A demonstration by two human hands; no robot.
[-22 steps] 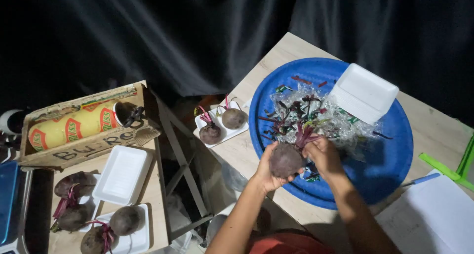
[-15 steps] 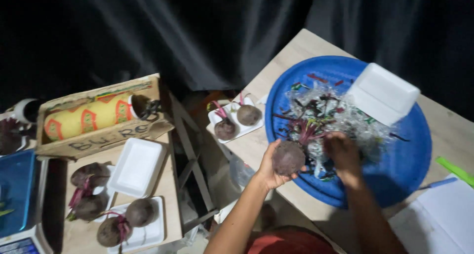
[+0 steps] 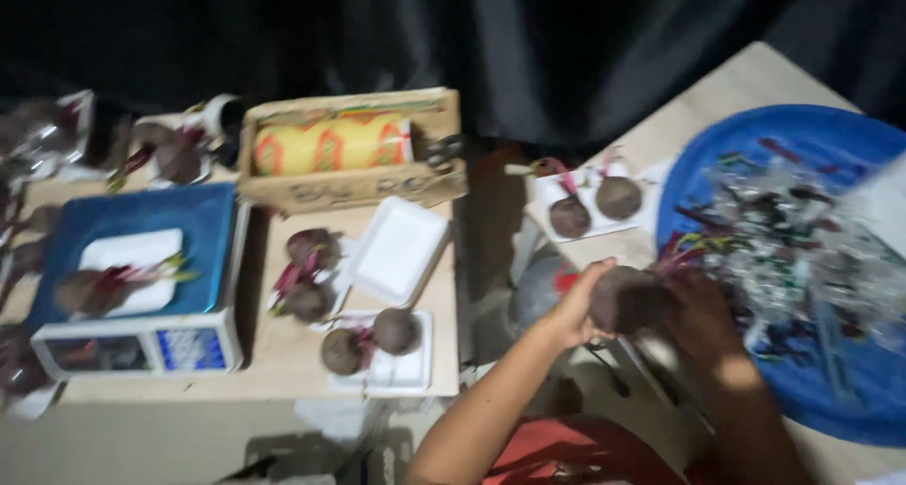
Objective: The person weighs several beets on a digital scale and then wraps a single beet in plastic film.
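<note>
My left hand (image 3: 572,308) and my right hand (image 3: 698,313) both grip a round dark beetroot (image 3: 627,299) with reddish stems, held at the left rim of a big blue round tray (image 3: 830,391). The tray holds a heap of crumpled clear plastic wrap and stem scraps (image 3: 788,240). Just beyond my hands, a white foam tray (image 3: 557,189) carries two beetroots (image 3: 618,197).
On the left table stand a blue-topped scale (image 3: 132,343) with a beetroot on a foam tray, a cardboard box (image 3: 354,188) holding a yellow roll, an empty white foam tray (image 3: 396,249), loose beetroots (image 3: 307,273) and a foam tray with two beetroots (image 3: 401,372). Black curtain behind.
The view has swung left, bringing the scale and more of the left table into sight. Both hands still hold the beetroot, now at the tray's left rim.
</note>
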